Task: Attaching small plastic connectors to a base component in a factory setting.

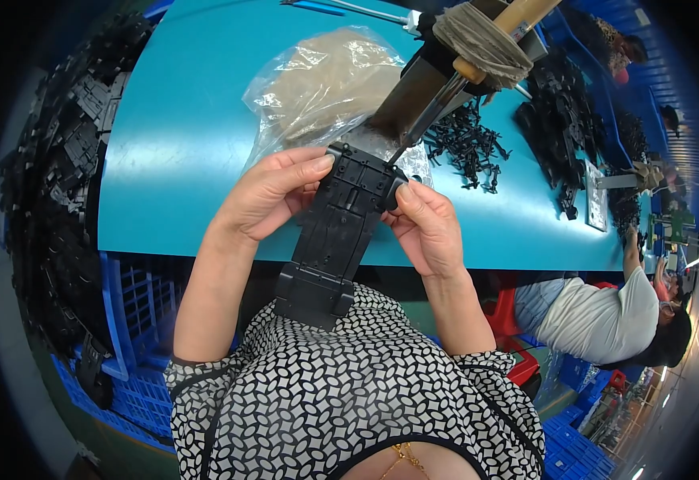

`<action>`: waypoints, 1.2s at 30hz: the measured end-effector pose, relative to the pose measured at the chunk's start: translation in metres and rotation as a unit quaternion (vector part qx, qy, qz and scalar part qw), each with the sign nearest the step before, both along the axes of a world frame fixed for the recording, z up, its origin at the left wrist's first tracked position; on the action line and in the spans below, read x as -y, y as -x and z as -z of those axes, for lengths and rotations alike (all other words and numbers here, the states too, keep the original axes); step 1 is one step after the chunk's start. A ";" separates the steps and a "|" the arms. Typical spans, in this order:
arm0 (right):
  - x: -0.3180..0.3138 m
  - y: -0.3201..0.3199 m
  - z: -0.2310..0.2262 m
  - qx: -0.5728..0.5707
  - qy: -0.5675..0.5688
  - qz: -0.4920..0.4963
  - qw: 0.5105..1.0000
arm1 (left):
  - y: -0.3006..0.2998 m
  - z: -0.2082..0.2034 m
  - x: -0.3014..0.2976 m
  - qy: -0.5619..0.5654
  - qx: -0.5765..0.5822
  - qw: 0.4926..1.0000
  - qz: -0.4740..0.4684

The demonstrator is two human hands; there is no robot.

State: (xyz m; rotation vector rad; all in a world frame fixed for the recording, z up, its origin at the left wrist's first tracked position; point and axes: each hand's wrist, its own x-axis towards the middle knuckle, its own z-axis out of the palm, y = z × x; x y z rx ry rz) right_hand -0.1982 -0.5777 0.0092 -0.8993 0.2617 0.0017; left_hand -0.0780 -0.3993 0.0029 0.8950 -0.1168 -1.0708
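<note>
Both hands hold a long black moulded plastic part (339, 224) over the table's near edge, its lower end close to my shirt. My left hand (273, 190) is closed on its upper left corner, thumb on top. Opposite, my right hand (428, 228) pinches the upper right edge between thumb and fingers. The thin metal tip of a bench tool (428, 120) comes down at the part's top right corner; whether it touches I cannot tell. Cloth (477, 44) is wrapped round that tool's upper end.
On the blue-green table (173, 184) lie a clear plastic bag (317, 88) with brownish contents and a heap of small black parts (469, 144). Piled black parts (77, 160) stand at the left, above blue crates (137, 312). A co-worker (605, 316) sits at the right.
</note>
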 end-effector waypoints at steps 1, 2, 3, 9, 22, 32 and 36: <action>0.000 0.000 0.000 0.000 0.000 0.000 1.000 | 0.000 0.000 0.000 0.001 -0.001 1.000 0.003; 0.000 0.000 0.000 0.000 0.000 0.000 1.000 | 0.000 0.001 0.000 0.001 -0.001 1.000 0.005; 0.001 0.001 0.000 -0.001 0.000 -0.001 1.000 | 0.000 0.001 0.000 0.001 -0.001 1.000 0.005; 0.002 0.001 0.001 0.000 0.003 -0.003 1.000 | -0.001 0.002 0.001 0.002 0.003 1.000 0.008; 0.001 0.000 0.004 -0.001 0.002 0.000 1.000 | 0.000 0.005 -0.001 0.004 -0.006 1.000 0.004; 0.020 -0.001 0.017 -0.016 0.006 0.021 1.000 | -0.001 0.008 0.021 -0.048 -0.011 0.999 0.010; 0.026 0.002 0.013 -0.001 0.019 0.044 0.999 | -0.002 0.004 0.031 -0.046 -0.009 0.999 0.015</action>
